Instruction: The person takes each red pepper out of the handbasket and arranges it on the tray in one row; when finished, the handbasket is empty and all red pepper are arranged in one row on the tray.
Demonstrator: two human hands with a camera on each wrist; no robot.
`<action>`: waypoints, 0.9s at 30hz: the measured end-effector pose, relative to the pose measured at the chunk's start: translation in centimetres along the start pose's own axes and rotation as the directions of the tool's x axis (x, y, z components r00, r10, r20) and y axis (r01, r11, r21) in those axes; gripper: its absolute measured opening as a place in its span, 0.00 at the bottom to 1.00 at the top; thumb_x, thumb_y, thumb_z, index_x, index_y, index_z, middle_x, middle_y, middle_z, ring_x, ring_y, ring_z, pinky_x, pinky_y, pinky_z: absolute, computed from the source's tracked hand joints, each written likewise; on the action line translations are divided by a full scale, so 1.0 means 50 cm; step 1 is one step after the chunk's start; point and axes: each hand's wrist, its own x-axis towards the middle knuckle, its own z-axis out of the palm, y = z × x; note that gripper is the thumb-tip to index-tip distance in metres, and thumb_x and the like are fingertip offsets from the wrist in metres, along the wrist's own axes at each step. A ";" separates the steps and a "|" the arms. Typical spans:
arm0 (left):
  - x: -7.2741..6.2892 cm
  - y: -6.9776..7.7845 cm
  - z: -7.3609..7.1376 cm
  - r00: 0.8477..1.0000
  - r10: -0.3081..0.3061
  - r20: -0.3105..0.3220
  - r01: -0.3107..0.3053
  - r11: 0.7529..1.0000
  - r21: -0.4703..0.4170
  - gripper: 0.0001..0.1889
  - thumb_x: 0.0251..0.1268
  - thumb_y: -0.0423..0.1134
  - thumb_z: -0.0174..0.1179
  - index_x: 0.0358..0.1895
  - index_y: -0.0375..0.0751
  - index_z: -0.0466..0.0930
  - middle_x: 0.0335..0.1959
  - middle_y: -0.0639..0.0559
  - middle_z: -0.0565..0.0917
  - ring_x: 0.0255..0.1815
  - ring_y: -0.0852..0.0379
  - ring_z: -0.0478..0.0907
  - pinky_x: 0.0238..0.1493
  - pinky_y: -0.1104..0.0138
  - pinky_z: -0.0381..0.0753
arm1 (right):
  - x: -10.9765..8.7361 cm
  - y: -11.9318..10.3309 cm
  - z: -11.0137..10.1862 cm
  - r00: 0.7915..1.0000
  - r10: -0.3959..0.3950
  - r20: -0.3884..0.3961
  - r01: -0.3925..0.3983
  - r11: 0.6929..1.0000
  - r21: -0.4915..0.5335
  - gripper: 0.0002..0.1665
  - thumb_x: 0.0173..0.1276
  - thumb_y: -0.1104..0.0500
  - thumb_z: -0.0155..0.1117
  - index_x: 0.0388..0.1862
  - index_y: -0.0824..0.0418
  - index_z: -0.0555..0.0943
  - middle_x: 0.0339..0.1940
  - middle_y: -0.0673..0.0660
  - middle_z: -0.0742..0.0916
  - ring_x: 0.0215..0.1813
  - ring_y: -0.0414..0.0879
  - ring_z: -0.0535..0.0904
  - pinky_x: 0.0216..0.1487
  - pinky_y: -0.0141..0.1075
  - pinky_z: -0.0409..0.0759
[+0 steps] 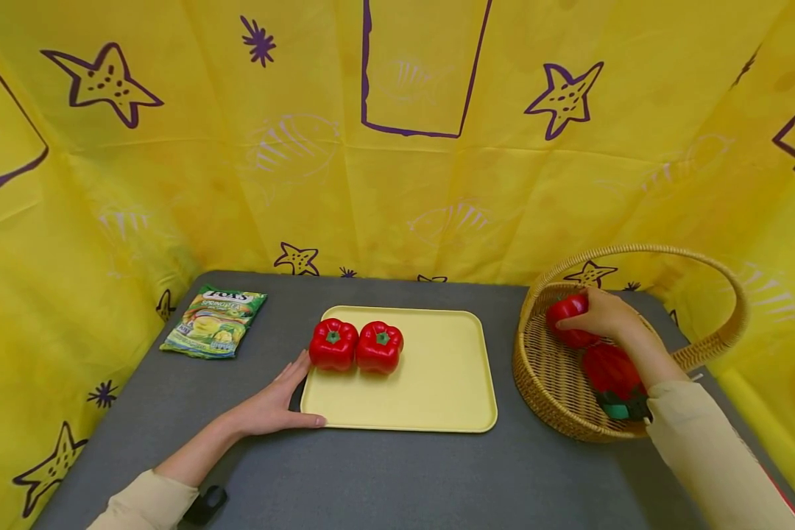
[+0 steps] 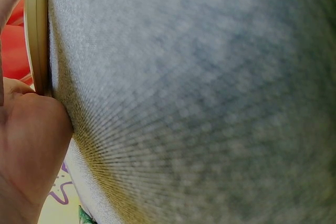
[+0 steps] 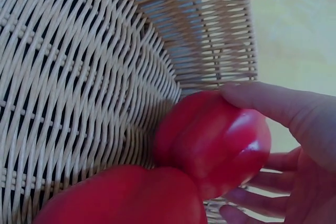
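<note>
Cream sleeves (image 1: 709,456) lie nearest the head camera, at the near edge of the gray tabletop (image 1: 397,478). The right hand (image 1: 608,318) is down inside the wicker basket (image 1: 532,383) near the tabletop's far right corner, curled on a red pepper (image 1: 565,308) by the basket's far left side. The handle (image 1: 636,248) arches above, so a good lift would keep both wrist and pepper clear of it. On the yellow tray (image 1: 437,383), the left pepper (image 1: 333,346) and its neighbor (image 1: 380,349) stand upright side by side toward the left edge. The left hand (image 1: 274,406) is spread at the tray's near left corner, thumb along the near edge and fingers up the left one; light, even pressure there should steady the tray without nudging the pepper.

From the left wrist, the palm shows close against the tray's rim; most of the fingers fall outside the frame.

From the right wrist, the thumb lies on top of the pepper and the loosely bent fingers come round its other side. How firmly they press cannot be told. Another pepper (image 3: 126,198) crowds it below, so a deeper finger wrap and a slow pull away from that one seem wisest.
</note>
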 end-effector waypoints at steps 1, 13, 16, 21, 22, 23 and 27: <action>0.000 0.000 0.000 1.000 -0.002 0.001 0.002 1.000 0.000 0.60 0.53 0.58 0.70 0.78 0.35 0.38 0.78 0.35 0.37 0.76 0.31 0.34 0.69 0.35 0.40 | -0.002 -0.002 -0.001 1.000 0.004 0.001 -0.004 1.000 0.003 0.48 0.58 0.44 0.72 0.59 0.79 0.66 0.52 0.77 0.77 0.50 0.70 0.75 0.46 0.57 0.76; 0.002 -0.001 0.000 1.000 0.002 0.000 -0.002 1.000 0.004 0.61 0.52 0.58 0.70 0.78 0.35 0.38 0.78 0.35 0.38 0.76 0.31 0.35 0.69 0.36 0.41 | -0.035 -0.021 -0.012 1.000 0.000 0.016 -0.001 0.999 0.044 0.53 0.60 0.41 0.70 0.65 0.78 0.59 0.54 0.77 0.76 0.50 0.69 0.76 0.42 0.52 0.78; 0.002 -0.001 0.000 1.000 0.003 0.002 -0.003 1.000 0.004 0.61 0.52 0.58 0.70 0.78 0.35 0.38 0.78 0.35 0.38 0.76 0.31 0.35 0.69 0.36 0.40 | -0.045 -0.023 -0.011 1.000 -0.020 0.006 0.020 0.999 0.049 0.54 0.61 0.40 0.69 0.68 0.77 0.58 0.55 0.78 0.75 0.51 0.69 0.76 0.43 0.54 0.78; 0.001 -0.001 0.000 1.000 -0.001 0.003 0.001 1.000 0.001 0.61 0.52 0.58 0.70 0.78 0.35 0.38 0.78 0.35 0.37 0.76 0.31 0.34 0.70 0.36 0.40 | -0.065 -0.028 -0.011 0.999 -0.043 -0.021 0.044 0.998 0.037 0.57 0.61 0.38 0.68 0.69 0.77 0.56 0.57 0.79 0.74 0.53 0.71 0.75 0.45 0.59 0.77; 0.001 -0.001 0.000 1.000 0.000 0.002 0.000 1.000 0.000 0.61 0.52 0.58 0.70 0.78 0.35 0.38 0.78 0.35 0.37 0.76 0.31 0.34 0.70 0.36 0.40 | -0.068 -0.029 -0.011 0.998 -0.053 -0.029 0.054 0.998 0.034 0.57 0.61 0.38 0.68 0.69 0.78 0.56 0.57 0.79 0.74 0.53 0.71 0.74 0.46 0.60 0.76; 0.001 -0.001 0.000 1.000 0.000 0.000 0.000 1.000 0.000 0.61 0.52 0.58 0.70 0.78 0.36 0.38 0.78 0.35 0.37 0.76 0.31 0.34 0.70 0.36 0.40 | -0.072 -0.029 -0.011 0.997 -0.065 -0.039 0.066 0.997 0.031 0.56 0.61 0.38 0.68 0.69 0.78 0.57 0.57 0.79 0.74 0.54 0.71 0.74 0.47 0.61 0.76; 0.001 -0.002 0.000 1.000 0.004 -0.003 -0.004 1.000 -0.003 0.61 0.53 0.58 0.70 0.78 0.36 0.37 0.78 0.36 0.37 0.77 0.32 0.34 0.70 0.36 0.40 | -0.083 -0.032 -0.007 0.992 -0.102 -0.073 0.105 0.994 0.034 0.55 0.61 0.40 0.69 0.68 0.78 0.59 0.58 0.79 0.74 0.55 0.71 0.74 0.49 0.61 0.75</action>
